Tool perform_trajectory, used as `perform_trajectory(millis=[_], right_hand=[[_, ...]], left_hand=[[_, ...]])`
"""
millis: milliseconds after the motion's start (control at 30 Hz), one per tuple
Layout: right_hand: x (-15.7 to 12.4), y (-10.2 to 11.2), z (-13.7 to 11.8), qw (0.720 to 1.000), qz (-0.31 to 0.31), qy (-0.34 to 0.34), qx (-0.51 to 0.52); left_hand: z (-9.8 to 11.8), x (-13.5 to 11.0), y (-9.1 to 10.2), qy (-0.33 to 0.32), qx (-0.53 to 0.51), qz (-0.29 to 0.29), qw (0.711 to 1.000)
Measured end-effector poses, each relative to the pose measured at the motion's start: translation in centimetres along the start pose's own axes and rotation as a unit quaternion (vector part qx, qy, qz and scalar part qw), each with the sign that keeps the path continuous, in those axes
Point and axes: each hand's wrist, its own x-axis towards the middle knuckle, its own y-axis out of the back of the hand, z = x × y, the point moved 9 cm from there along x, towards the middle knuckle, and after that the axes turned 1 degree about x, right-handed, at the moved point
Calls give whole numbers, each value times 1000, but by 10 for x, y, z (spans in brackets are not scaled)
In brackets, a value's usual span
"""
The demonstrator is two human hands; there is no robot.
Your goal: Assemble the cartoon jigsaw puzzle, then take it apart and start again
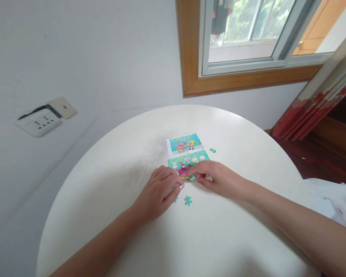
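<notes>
View from the head camera, looking down on a round white table (109, 215) pushed against a pale wall. Near the middle of the table lay a small cartoon jigsaw puzzle (190, 161), partly put together, with white gaps showing in its teal picture. Just behind it, touching or nearly so, sat a printed picture card (184, 144) with the same cartoon scene.

The left hand (158, 192) lay palm down with its fingers loosely stretched and their tips at the puzzle's lower left corner; it gripped nothing that could be seen. The right hand (219, 179) reached in from the other side, its thumb and fingers drawn close together at the puzzle's lower edge. Whether they pinched a piece could not be told, as the fingers hid the spot.

One loose teal piece (187, 200) lay on the table just in front of the hands, between them. Another loose piece (212, 150) lay just right of the puzzle.

A wall socket (40, 121) was on the left wall, a wood-framed window (190, 57) stood above the table, and a red and cream curtain (317, 111) hung at right.
</notes>
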Motion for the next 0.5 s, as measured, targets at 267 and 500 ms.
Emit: perform_trajectory(millis=[267, 500], right_hand=[[-2, 53, 68, 971, 172, -165, 30], [-6, 46, 93, 947, 190, -216, 141]], left_hand=[[-9, 0, 6, 9, 17, 11, 1000], [-13, -1, 5, 14, 26, 12, 999]])
